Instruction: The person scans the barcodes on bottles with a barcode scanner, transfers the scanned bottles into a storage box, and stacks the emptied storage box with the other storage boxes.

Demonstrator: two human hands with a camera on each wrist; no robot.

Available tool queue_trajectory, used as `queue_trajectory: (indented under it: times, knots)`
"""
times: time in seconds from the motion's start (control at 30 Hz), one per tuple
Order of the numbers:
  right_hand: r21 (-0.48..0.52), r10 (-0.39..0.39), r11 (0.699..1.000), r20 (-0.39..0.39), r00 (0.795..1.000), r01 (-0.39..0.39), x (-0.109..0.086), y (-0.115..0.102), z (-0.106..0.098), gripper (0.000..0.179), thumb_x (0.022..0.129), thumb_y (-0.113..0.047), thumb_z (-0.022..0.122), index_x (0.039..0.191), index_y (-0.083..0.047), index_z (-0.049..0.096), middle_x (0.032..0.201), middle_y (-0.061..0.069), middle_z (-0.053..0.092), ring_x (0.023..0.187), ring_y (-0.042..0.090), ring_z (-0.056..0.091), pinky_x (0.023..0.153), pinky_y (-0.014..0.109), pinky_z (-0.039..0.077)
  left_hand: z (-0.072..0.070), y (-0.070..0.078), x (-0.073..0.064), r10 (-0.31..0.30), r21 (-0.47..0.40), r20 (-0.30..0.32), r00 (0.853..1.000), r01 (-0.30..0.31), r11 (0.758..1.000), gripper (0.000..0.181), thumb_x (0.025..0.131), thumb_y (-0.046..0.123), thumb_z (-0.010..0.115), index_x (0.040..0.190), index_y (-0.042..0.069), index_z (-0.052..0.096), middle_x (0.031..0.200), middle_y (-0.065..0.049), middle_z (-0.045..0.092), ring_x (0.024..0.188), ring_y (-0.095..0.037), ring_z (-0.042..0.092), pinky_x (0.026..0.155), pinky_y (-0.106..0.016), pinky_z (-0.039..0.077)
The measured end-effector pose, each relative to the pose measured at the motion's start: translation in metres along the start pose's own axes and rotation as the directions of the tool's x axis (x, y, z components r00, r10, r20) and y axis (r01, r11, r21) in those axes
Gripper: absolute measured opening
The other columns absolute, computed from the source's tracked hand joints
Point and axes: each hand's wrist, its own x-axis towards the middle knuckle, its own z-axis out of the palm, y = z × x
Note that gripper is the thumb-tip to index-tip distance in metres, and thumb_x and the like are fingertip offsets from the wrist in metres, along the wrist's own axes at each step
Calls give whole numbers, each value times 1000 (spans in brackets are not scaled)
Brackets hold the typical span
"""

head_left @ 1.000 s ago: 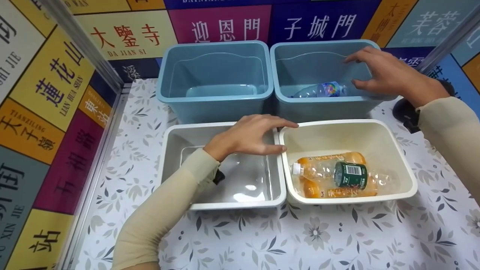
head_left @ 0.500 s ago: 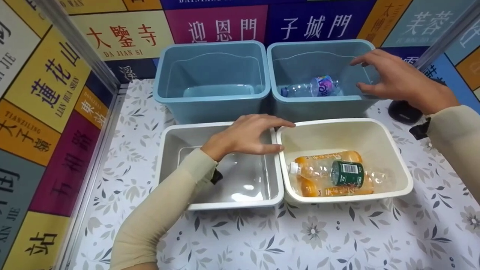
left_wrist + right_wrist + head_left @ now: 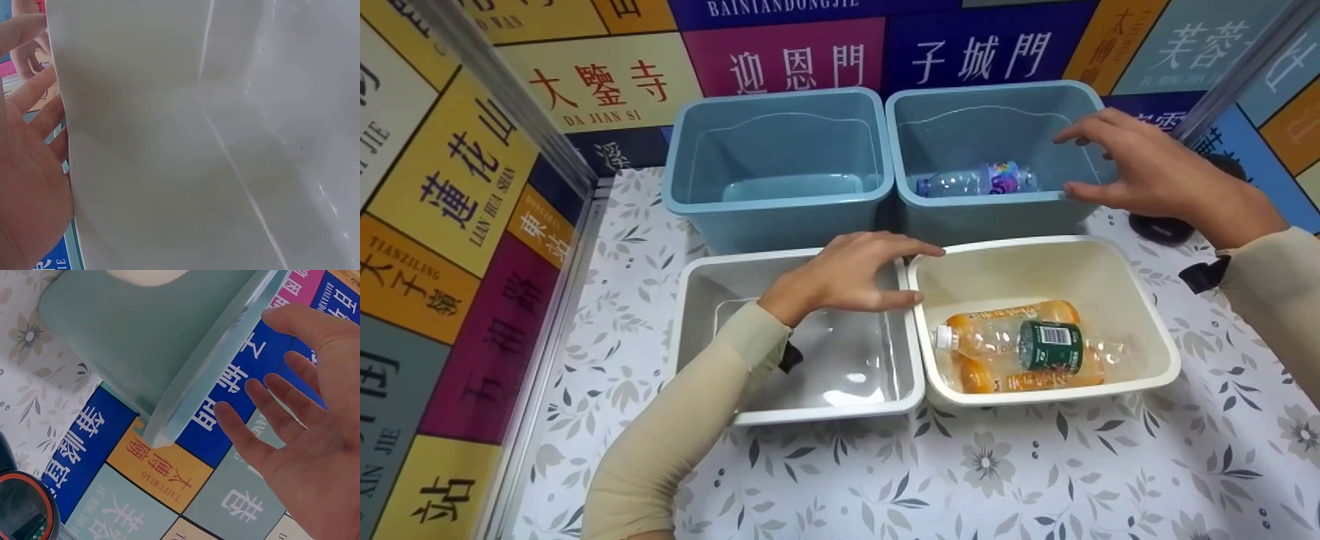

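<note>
A flower-printed table (image 3: pixel 847 480) carries four bins set two by two, rims adjoining within each row, apparently so that either arm can reach every mouth from above. The far-left blue bin (image 3: pixel 787 225) and far-right blue bin (image 3: pixel 990 221) stand behind the near-left grey bin (image 3: pixel 840 360) and near-right cream bin (image 3: pixel 1020 277). The right hand (image 3: pixel 1155 169) is held above the right end of the far-right bin, thumb spread from bent fingers, grasping nothing; this posture probably keeps it ready over the mouth. The left hand (image 3: pixel 847 274) lies over the seam between the near bins, thumb and fingers spread, holding nothing, presumably idle; contact with the rims cannot be confirmed. In the cream bin a green-labelled bottle (image 3: pixel 1050 346) lies across a far orange-labelled bottle (image 3: pixel 1005 313) and a near orange-labelled bottle (image 3: pixel 1012 381), seemingly propped by both. A purple-labelled bottle (image 3: pixel 1001 178) lies on its side in the far-right bin, cap leftward. Compared with one second earlier, the right hand sits slightly further right over that bin, the left hand is essentially unmoved, and the purple-labelled bottle has rolled, its label presenting a different face.
</note>
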Motion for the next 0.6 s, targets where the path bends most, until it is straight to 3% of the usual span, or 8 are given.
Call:
queue_trajectory:
  times: [0.23, 0.4, 0.5, 0.6]
  knots:
    - [20, -31, 999, -22, 999, 32, -6, -10, -2, 60, 91, -30, 74, 145, -19, 50, 143, 17, 48, 125, 37, 47, 94, 66, 45, -1, 0, -1, -2, 5, -9, 1000, 2, 1000, 62, 88, 67, 51, 147, 50, 43, 148, 21, 50, 135, -9, 50, 104, -41, 44]
    - [10, -38, 999, -49, 998, 39, -13, -16, 0, 61, 91, -30, 74, 146, -22, 50, 142, 13, 50, 124, 34, 51, 89, 61, 50, 1, 0, 0, -1, -4, -2, 1000, 1, 1000, 62, 88, 68, 51, 147, 50, 43, 148, 21, 50, 135, -9, 50, 104, -41, 45]
    - [-7, -51, 999, -71, 996, 51, -18, -19, 0, 61, 89, -30, 76, 145, -22, 51, 142, 11, 51, 122, 30, 53, 91, 34, 52, 1, 1, 0, -2, -5, 5, 1000, 2, 1000, 62, 88, 68, 50, 147, 51, 42, 149, 21, 50, 135, -10, 50, 104, -41, 44]
    - [-3, -63, 998, -91, 994, 63, -22, -21, -2, 61, 88, -30, 77, 144, -23, 53, 142, 9, 53, 121, 30, 55, 87, 8, 39, -1, 1, 0, -2, 2, 0, 1000, 2, 1000, 63, 87, 68, 51, 147, 50, 42, 148, 21, 50, 135, -9, 50, 103, -41, 45]
